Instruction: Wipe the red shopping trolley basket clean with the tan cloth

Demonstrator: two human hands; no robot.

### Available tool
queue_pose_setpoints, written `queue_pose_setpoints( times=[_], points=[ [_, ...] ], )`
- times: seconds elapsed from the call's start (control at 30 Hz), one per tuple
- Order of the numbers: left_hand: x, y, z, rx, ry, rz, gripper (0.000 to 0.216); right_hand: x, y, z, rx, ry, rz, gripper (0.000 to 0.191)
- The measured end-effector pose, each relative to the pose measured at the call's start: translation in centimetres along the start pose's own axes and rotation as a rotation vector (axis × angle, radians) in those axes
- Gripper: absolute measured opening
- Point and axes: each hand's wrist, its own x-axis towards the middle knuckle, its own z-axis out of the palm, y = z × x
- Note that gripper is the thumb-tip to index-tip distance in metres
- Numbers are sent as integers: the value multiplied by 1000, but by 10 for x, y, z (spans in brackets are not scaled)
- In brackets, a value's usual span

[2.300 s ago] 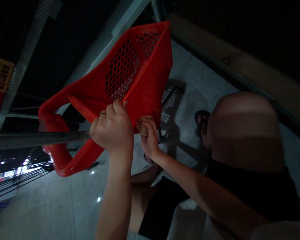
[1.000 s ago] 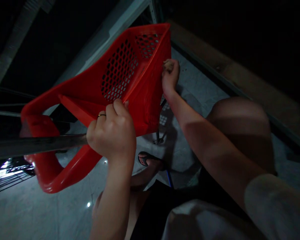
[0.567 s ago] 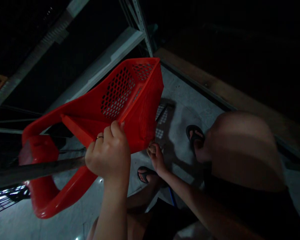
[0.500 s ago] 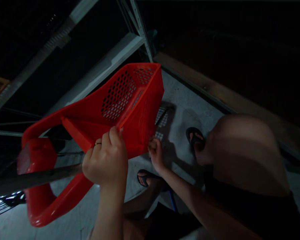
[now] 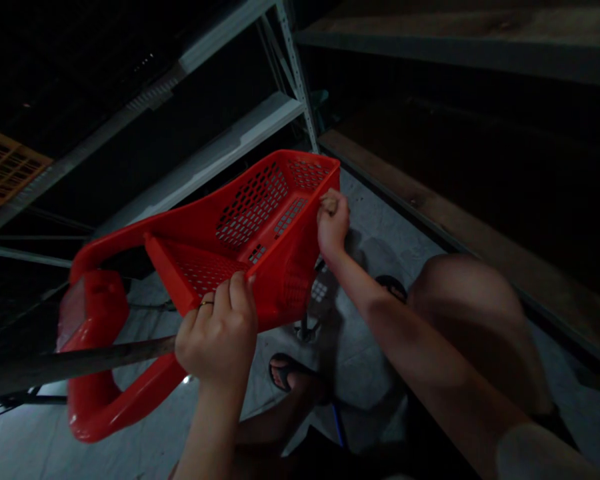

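Note:
A red plastic shopping cart (image 5: 267,283), with mesh-like holes in its basket, stands tilted across the view, its looped handle at the left. My left hand (image 5: 220,327), a ring on one finger, is closed over the near rim of the basket. A dark pole (image 5: 105,357) runs from the left edge to this hand; whether the fingers also hold it cannot be made out. My right hand (image 5: 333,223) is closed in a fist against the outer side of the basket, near its far end. What sits in these fingers is hidden and dim.
A metal shelf rack (image 5: 260,123) stands behind the cart, with an orange crate (image 5: 10,167) at far left. Wooden-edged shelving (image 5: 430,193) lines the right. My sandalled foot (image 5: 285,373) and bent knee (image 5: 470,307) are close to the cart on the grey floor (image 5: 380,227).
My right hand has moved up along the cart's side, from its lower edge to near the far top rim. My left hand stays on the near rim. The view has shifted upward.

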Motion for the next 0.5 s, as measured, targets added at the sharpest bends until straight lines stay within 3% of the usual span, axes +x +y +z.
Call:
queue_pose_setpoints(
  times=[0.13,0.23,0.37,0.5],
  points=[
    [12,2,-13,-50,-138,-19,43,-136,-33,-23,-18,-279,150,29],
    [29,12,-23,-52,-199,-9,37,-199,-46,-39,-36,-339,165,41],
    [78,43,-20,-196,-285,168,35,-211,-49,-45,-28,-383,117,42],
    [134,62,14,-387,-354,227,43,-187,-41,-38,54,-478,-3,39]
  ],
)
